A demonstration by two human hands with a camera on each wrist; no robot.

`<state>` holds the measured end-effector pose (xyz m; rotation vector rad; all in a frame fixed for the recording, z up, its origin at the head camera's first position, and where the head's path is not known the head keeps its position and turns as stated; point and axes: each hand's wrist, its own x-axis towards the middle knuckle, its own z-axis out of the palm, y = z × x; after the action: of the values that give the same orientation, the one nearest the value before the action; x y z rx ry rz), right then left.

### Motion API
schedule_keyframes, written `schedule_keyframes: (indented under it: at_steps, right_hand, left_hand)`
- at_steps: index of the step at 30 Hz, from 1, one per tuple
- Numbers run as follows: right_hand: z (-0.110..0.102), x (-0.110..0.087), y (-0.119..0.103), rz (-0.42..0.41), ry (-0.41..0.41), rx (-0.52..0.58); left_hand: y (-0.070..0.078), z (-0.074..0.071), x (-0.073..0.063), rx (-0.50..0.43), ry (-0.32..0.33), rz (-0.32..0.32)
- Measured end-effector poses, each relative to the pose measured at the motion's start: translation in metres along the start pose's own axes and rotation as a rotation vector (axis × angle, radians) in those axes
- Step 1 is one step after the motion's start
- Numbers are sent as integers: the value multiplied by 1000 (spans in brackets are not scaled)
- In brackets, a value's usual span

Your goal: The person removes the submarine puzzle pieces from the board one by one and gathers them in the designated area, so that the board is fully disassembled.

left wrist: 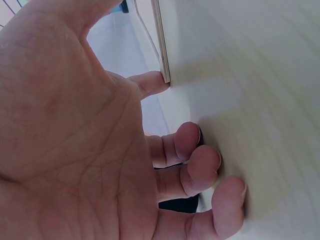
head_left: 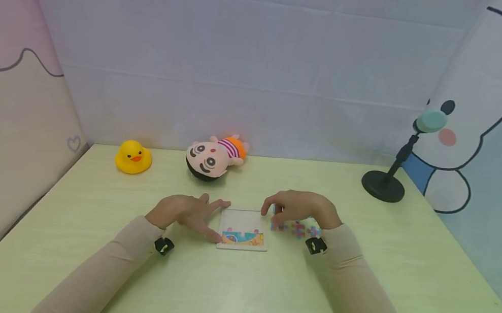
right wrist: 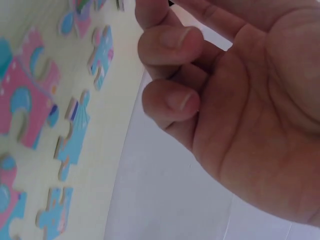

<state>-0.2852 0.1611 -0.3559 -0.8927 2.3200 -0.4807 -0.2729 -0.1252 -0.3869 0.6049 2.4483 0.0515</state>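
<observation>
A shallow puzzle tray (head_left: 244, 220) lies on the table, with a strip of blue and sandy-coloured pieces (head_left: 243, 239) along its near side. My left hand (head_left: 189, 215) spans the tray's left edge, thumb at the near corner and index finger at the far corner. Its other fingers (left wrist: 202, 162) rest on the table. Beyond the tray's right edge, my right hand (head_left: 298, 206) hovers low over loose jigsaw pieces (head_left: 298, 230), fingers bent downward. In the right wrist view, pink and blue pieces (right wrist: 75, 132) lie beside its curled fingers; thumb and index tips are out of that view.
Behind the tray lie a plush doll (head_left: 209, 158) and, farther left, a yellow rubber duck (head_left: 133, 157). A black stand with a green round head (head_left: 383, 185) is at the back right. A pale cloth wall (head_left: 250, 75) rises behind the table.
</observation>
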Motion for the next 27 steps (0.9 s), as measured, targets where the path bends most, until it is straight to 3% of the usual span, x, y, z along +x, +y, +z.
schedule_keyframes:
  at_steps: [6,13,23,27]
  right_hand:
    - [6,6,-15,13,0,-5]
    - [16,18,-26,13,15,24]
    - [34,34,-41,-57,-4,-43]
    - [40,37,-45,-68,-33,-15]
  left_hand:
    - [-2,-2,-1,18,-22,-4]
    - [-3,-2,1,23,-2,7]
    - [-2,-1,1,26,20,-5]
    - [-2,-2,-1,11,17,-5]
